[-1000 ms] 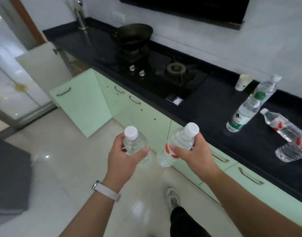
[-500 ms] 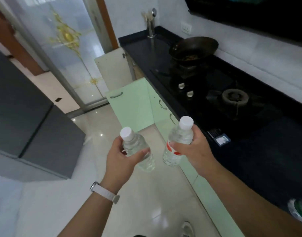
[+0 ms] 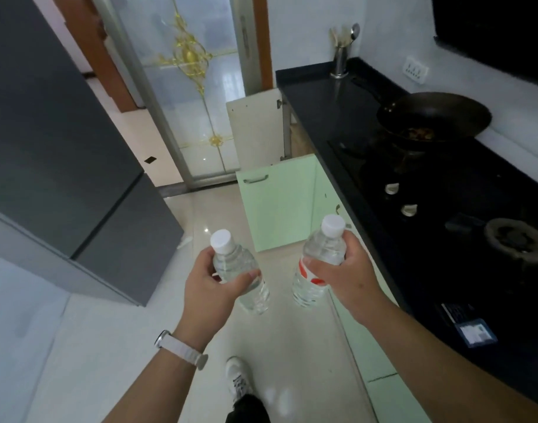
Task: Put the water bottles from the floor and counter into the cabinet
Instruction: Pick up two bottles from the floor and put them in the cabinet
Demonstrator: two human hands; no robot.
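My left hand (image 3: 211, 288) grips a clear, unlabelled water bottle (image 3: 234, 264) with a white cap, held tilted above the floor. My right hand (image 3: 344, 277) grips a second water bottle (image 3: 321, 254) with a white cap and a red-and-white label. Both bottles are at mid-frame, side by side and apart. Ahead, two doors of the cabinet stand open: a pale green door (image 3: 277, 203) and a white door (image 3: 255, 129) beyond it. The cabinet's inside is mostly hidden behind the green door.
A black counter (image 3: 322, 96) runs along the right with a gas hob (image 3: 518, 239), a dark wok (image 3: 435, 117) and a metal utensil holder (image 3: 341, 59). A large grey appliance (image 3: 63, 166) stands at left. A glass sliding door (image 3: 188, 87) is ahead. My shoe (image 3: 238, 377) is on the tiled floor.
The view has swung left along the counter; the bottles on the counter have left the frame. The open cabinet doors are now nearer and more central. Both hands still hold their bottles.
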